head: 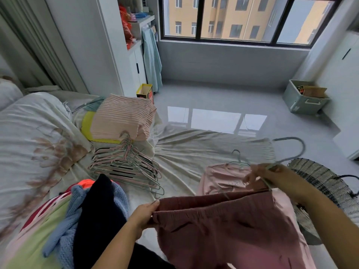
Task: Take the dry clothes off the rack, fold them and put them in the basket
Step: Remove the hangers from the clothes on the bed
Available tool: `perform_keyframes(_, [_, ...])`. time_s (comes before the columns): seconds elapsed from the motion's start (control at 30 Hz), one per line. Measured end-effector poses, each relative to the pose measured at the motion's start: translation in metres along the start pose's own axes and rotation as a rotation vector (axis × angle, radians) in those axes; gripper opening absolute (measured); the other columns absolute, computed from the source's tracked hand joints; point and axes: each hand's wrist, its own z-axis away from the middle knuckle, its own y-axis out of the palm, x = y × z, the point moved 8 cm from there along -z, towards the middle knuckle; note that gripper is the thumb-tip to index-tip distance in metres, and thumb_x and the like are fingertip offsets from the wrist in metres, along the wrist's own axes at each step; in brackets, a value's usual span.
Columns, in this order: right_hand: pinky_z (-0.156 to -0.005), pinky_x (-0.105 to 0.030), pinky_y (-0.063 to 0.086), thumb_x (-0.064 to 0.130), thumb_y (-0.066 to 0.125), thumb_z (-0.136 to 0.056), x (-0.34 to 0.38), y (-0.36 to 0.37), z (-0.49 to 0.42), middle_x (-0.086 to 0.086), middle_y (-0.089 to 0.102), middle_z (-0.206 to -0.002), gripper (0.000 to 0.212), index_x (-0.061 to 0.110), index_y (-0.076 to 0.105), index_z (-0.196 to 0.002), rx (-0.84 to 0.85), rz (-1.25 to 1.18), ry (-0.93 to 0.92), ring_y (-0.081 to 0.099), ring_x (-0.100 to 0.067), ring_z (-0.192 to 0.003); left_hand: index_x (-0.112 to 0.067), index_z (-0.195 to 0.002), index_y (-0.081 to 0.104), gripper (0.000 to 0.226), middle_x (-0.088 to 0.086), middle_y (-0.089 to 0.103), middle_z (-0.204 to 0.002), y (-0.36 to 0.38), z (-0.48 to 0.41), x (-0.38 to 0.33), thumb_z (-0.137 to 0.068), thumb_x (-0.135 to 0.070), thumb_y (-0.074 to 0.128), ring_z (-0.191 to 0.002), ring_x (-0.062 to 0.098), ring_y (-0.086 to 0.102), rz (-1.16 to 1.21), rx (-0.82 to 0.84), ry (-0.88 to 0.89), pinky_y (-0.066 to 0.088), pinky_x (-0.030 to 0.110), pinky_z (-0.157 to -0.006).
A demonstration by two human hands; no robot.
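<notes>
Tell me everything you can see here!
pants: one, maroon, held up in front
hanger: one, grey-green, in right hand
hangers: a pile, pink, green, black, on bed
striped clothes: one folded stack, pink, on bed
top: one, pink, on bed beyond pants
heap: one, mixed clothes, bed's near left
basket: one, woven, black-and-white, far right
box: one, pale green, floor at right
bed: one, cream, left and middle
left hand: one, gripping pants' waistband
right hand: one, holding hanger
</notes>
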Motion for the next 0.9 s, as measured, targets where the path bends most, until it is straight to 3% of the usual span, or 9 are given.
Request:
perform_keyframes(0.1, [-0.062,-0.029,0.059,0.068,0.079,-0.041,0.001,-0.031,-0.010,-0.016,0.072,-0.082,0.073,0.002,0.064,-0.069,-0.150,-0.254,-0.020,0.071,-0.027,-0.074,-0.006,-0.090,0.069,0.027,0.004,0.067,-0.062,0.000,0.002,0.006,-0.096,-0.024,0.050,-0.054,0.016,0.061,-0.035,-0.045,0.058,0.049,0.023,-0.047])
perform_keyframes(0.2, [-0.048,-0.015,0.050,0.058,0.066,-0.057,-0.009,-0.036,-0.024,-0.001,0.071,-0.066,0.051,0.009,0.061,-0.067,-0.307,-0.431,-0.017,0.064,-0.007,-0.055,-0.009,-0.079,0.066,0.032,-0.006,0.057,-0.045,0.011,0.010,0.005,-0.097,-0.027,0.047,-0.039,0.006,0.052,-0.109,-0.022,0.096,0.037,0.016,-0.040])
perform_keyframes(0.27, [-0.039,-0.012,0.038,0.050,0.054,-0.075,-0.016,-0.033,-0.033,0.003,0.068,-0.061,0.042,0.009,0.056,-0.071,-0.378,-0.522,-0.054,0.052,-0.002,-0.044,-0.010,-0.071,0.065,0.038,-0.007,0.053,-0.044,0.008,0.014,0.001,-0.095,-0.034,0.048,-0.043,0.008,0.049,-0.161,-0.037,0.126,0.035,0.016,-0.043])
perform_keyframes(0.37, [-0.036,-0.012,0.025,0.035,0.037,-0.099,-0.021,-0.036,-0.043,0.005,0.065,-0.058,0.052,0.017,0.061,-0.057,-0.481,-0.721,-0.096,0.038,-0.002,-0.037,-0.008,-0.065,0.068,0.046,0.004,0.065,-0.059,-0.026,0.021,-0.001,-0.087,-0.046,0.056,-0.067,0.023,0.059,-0.034,-0.143,0.123,0.045,0.026,-0.065])
perform_keyframes(0.47, [-0.036,-0.011,0.022,0.040,0.035,-0.099,-0.028,-0.041,-0.052,0.006,0.060,-0.052,0.055,0.018,0.061,-0.055,-0.533,-0.866,-0.062,0.033,-0.002,-0.036,-0.009,-0.088,0.065,0.046,0.011,0.065,-0.084,-0.097,0.036,-0.009,-0.085,-0.054,0.056,-0.081,0.024,0.057,0.099,-0.396,0.182,0.044,0.032,-0.081])
perform_keyframes(0.53, [-0.035,-0.010,0.021,0.041,0.037,-0.098,-0.044,-0.034,-0.058,0.007,0.054,-0.046,0.049,0.017,0.059,-0.061,-0.556,-0.875,0.012,0.032,-0.002,-0.034,-0.010,-0.108,0.063,0.047,0.015,0.063,-0.111,-0.150,0.052,-0.020,-0.091,-0.051,0.048,-0.104,0.027,0.057,0.099,-0.562,0.249,0.040,0.037,-0.100])
perform_keyframes(0.6, [-0.033,-0.009,0.020,0.041,0.037,-0.098,-0.063,-0.017,-0.065,0.008,0.051,-0.043,0.048,0.016,0.059,-0.064,-0.546,-0.831,0.096,0.030,-0.002,-0.031,0.002,-0.118,0.059,0.056,0.024,0.056,-0.124,-0.201,0.071,-0.030,-0.094,-0.047,0.043,-0.118,0.034,0.051,-0.016,-0.726,0.276,0.034,0.041,-0.104])
perform_keyframes(0.73, [-0.030,-0.010,0.016,0.036,0.036,-0.100,-0.090,0.041,-0.081,0.007,0.049,-0.041,0.055,0.015,0.063,-0.057,-0.458,-0.699,0.207,0.028,-0.002,-0.028,0.017,-0.112,0.056,0.074,0.040,0.050,-0.122,-0.281,0.094,-0.037,-0.095,-0.052,0.033,-0.116,0.045,0.048,-0.181,-0.898,0.178,0.034,0.045,-0.098])
perform_keyframes(0.9, [-0.029,-0.011,0.021,0.034,0.040,-0.099,-0.096,0.124,-0.111,0.003,0.052,-0.047,0.041,0.006,0.058,-0.076,-0.237,-0.431,0.270,0.032,-0.001,-0.031,0.019,-0.111,0.054,0.092,0.044,0.047,-0.121,-0.375,0.102,-0.081,-0.091,-0.065,0.024,-0.115,0.050,0.046,-0.341,-1.067,0.110,0.034,0.050,-0.099])
